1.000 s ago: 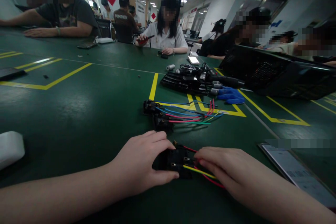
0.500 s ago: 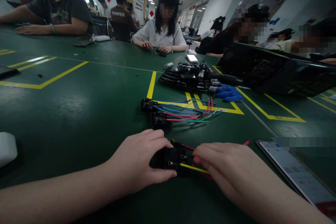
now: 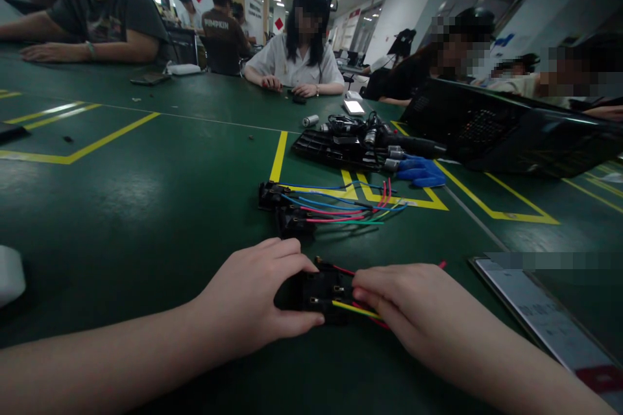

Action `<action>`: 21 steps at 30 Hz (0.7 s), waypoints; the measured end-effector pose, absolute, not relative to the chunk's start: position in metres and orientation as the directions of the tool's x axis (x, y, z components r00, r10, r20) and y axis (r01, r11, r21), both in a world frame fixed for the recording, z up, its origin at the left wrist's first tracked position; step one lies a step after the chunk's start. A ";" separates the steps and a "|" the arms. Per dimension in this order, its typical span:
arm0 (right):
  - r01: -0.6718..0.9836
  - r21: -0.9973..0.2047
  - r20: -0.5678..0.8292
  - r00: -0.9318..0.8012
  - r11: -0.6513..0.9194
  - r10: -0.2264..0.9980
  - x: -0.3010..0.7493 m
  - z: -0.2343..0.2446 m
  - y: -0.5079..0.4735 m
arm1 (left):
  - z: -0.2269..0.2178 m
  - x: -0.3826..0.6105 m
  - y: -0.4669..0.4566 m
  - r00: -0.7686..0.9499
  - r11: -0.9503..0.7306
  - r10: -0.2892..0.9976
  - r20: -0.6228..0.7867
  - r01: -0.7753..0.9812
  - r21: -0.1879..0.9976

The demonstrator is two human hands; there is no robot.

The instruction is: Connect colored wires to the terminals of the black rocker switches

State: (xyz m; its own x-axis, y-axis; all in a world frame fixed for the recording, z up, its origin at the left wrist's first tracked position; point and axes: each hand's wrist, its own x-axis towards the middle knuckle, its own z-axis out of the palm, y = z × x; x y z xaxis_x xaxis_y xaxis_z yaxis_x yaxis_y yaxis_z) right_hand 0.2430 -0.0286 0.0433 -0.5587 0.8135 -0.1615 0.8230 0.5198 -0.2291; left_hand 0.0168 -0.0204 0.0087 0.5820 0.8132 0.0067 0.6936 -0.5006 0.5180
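My left hand (image 3: pixel 256 301) is closed around a small black switch block (image 3: pixel 316 290) on the green table (image 3: pixel 146 207), thumb on its near edge and fingers over its far edge. My right hand (image 3: pixel 403 305) pinches the coloured wires (image 3: pixel 353 308) that run out of the block's right side; a yellow and a red lead show between the fingers. A red wire end (image 3: pixel 442 265) pokes out beyond my right hand. Just behind lie two more black switch blocks (image 3: pixel 287 207) with blue, red and green wires (image 3: pixel 345 207) fanned to the right.
A black tray with connectors and cables (image 3: pixel 350 146) and a blue glove (image 3: pixel 421 172) lie further back. An open laptop (image 3: pixel 496 130) stands at the right, a phone (image 3: pixel 545 321) near my right arm, a white object (image 3: pixel 10 272) at the left edge. Several people sit around the table.
My right hand has slid left along the wires toward the block, and the red wire end now shows behind it. The view has shifted slightly; my left hand keeps its grip.
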 end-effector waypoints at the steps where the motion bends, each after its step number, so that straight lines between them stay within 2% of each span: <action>1: 0.813 -0.229 -0.143 -0.572 0.535 0.808 0.244 0.043 -0.029 | 0.009 0.017 -0.020 0.580 -0.499 0.815 0.007 0.695 0.517; 6: 0.765 -0.204 -0.038 -0.629 0.611 0.776 0.246 0.045 -0.030 | 0.008 0.018 -0.020 0.578 -0.496 0.816 0.000 0.700 0.513; 9: 0.758 -0.204 -0.032 -0.638 0.619 0.770 0.246 0.046 -0.031 | 0.009 0.018 -0.019 0.585 -0.497 0.811 -0.009 0.698 0.516; 21: 0.859 -0.283 -0.247 -0.496 0.428 0.832 0.240 0.043 -0.030 | 0.007 0.016 -0.024 0.584 -0.516 0.811 0.041 0.681 0.520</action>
